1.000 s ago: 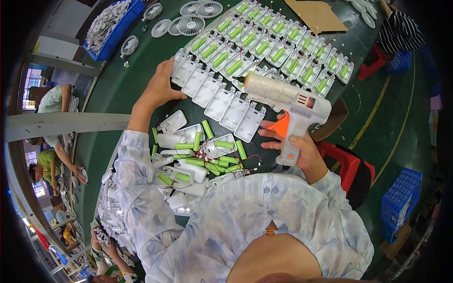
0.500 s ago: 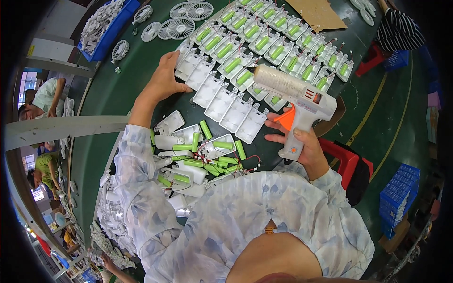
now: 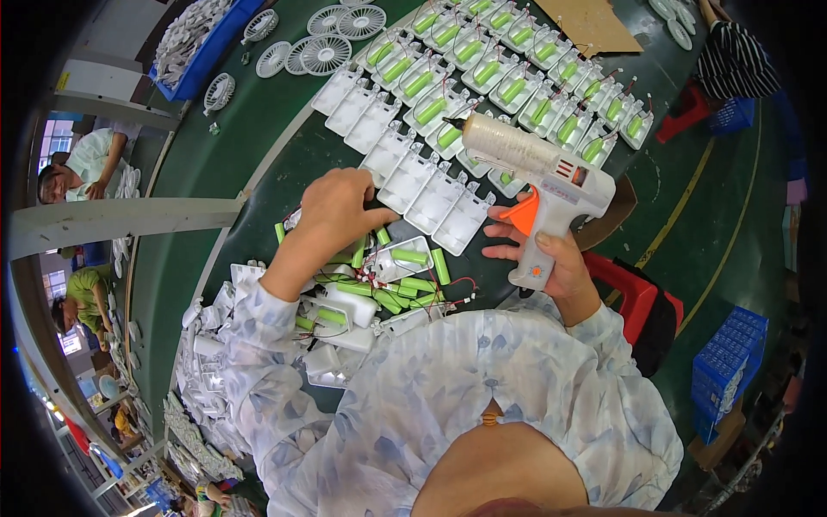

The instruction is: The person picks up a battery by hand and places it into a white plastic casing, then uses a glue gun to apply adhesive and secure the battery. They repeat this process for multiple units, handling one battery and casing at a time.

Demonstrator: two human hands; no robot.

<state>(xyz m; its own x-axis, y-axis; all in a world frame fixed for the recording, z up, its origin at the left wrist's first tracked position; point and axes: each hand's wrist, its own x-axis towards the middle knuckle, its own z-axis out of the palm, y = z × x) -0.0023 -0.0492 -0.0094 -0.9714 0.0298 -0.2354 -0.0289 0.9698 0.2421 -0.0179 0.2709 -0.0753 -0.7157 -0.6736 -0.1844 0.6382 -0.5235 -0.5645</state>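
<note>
My right hand (image 3: 564,274) grips the handle of a white hot glue gun (image 3: 573,189) with an orange trigger. Its nozzle points left, over rows of white plastic housings, and several fingers stretch past the trigger. My left hand (image 3: 332,215) holds nothing that I can see; thumb and fingers are apart beside the near ends of bare white housings (image 3: 435,202). Whether it touches them I cannot tell. Three more bare housings (image 3: 353,110) lie farther left. Beyond, several housings hold green cylindrical batteries (image 3: 514,90) with thin wires. Below my left hand is a loose pile of green batteries (image 3: 418,284) and white housings.
White fan grilles (image 3: 326,53) and a blue bin (image 3: 185,73) of white parts lie at far left. A cardboard sheet (image 3: 590,26) is at the back. At right are a red stool (image 3: 616,289) and blue crates (image 3: 728,362). Other people sit at left.
My left hand has moved toward me and rightward from the row's left end. A gap now parts the left bare housings from the others. My right hand and the glue gun hardly moved.
</note>
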